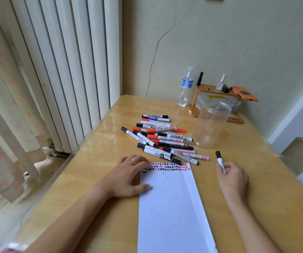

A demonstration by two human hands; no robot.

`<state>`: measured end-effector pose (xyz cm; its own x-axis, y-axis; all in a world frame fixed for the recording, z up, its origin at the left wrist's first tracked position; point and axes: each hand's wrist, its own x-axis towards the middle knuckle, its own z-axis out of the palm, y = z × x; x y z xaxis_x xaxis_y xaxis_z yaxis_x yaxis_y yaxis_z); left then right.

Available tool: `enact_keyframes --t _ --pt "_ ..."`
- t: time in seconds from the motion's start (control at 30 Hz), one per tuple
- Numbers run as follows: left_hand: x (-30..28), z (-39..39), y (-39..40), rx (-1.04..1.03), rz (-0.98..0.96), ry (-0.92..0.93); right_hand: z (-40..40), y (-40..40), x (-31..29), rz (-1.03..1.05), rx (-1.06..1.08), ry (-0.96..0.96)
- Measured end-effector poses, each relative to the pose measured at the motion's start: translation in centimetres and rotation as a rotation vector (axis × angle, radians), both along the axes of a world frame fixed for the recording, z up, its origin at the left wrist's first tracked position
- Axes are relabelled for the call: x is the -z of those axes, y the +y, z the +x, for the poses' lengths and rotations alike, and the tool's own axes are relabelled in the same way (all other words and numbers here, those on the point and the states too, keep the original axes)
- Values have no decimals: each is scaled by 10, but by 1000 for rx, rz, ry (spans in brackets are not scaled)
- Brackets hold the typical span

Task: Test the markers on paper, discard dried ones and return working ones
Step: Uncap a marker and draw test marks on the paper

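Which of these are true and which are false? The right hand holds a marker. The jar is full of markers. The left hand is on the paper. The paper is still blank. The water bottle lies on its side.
1. The right hand holds a marker. True; its black cap is on.
2. The jar is full of markers. False: it looks empty, and the markers lie in a pile on the table.
3. The left hand is on the paper. True.
4. The paper is blank. False: red and black marks run along its far edge.
5. The bottle lies on its side. False: it stands upright.
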<state>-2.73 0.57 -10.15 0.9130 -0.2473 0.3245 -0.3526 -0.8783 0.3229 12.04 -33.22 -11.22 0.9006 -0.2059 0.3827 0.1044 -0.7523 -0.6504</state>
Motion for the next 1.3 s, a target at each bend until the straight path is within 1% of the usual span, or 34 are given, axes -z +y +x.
enact_keyframes --t 0.13,0.37,0.47,0.57,0.63,0.67,0.7,0.73,0.77,0.83,0.87,0.93,1.0,1.07,1.17,1.3 --pt "-1 0 1 -12 4 35 -7 9 -2 -81 86 61" --pt "-1 -1 -1 -21 6 53 -17 11 -6 -152 131 47" --pt "-6 -2 -3 -31 -78 74 -18 11 -7 -150 124 47" --pt "-6 -4 -2 -74 -226 25 -19 13 -8 -166 112 28" --pt "-6 -4 -1 -123 -317 -2 -21 17 -10 -251 116 -50" --pt "-5 -3 -1 -145 -341 -7 -23 22 -12 -291 107 -123" --pt "-5 -2 -1 -158 -343 -7 -25 28 -15 -308 62 -214" --pt "-4 0 -2 -163 -330 -5 -26 37 -19 -304 -48 -299" --pt "-3 1 -3 -162 -311 -4 -28 48 -23 -288 -200 -349" --pt "-1 2 -4 -160 -297 -13 -30 72 -29 -265 -485 -330" --pt "-1 3 -3 -164 -308 -22 -31 83 -30 -275 -580 -296" --pt "-2 1 -1 -178 -350 -39 -30 103 -31 -326 -684 -213" --pt "-3 0 -1 -190 -383 -49 -27 118 -32 -399 -702 -134" --pt "-3 0 0 -194 -391 -51 -23 126 -29 -449 -673 -107" --pt "-3 1 0 -188 -380 -46 -22 130 -19 -408 -624 -141" --pt "-1 2 1 -187 -354 -44 -22 127 -8 -381 -622 -183"
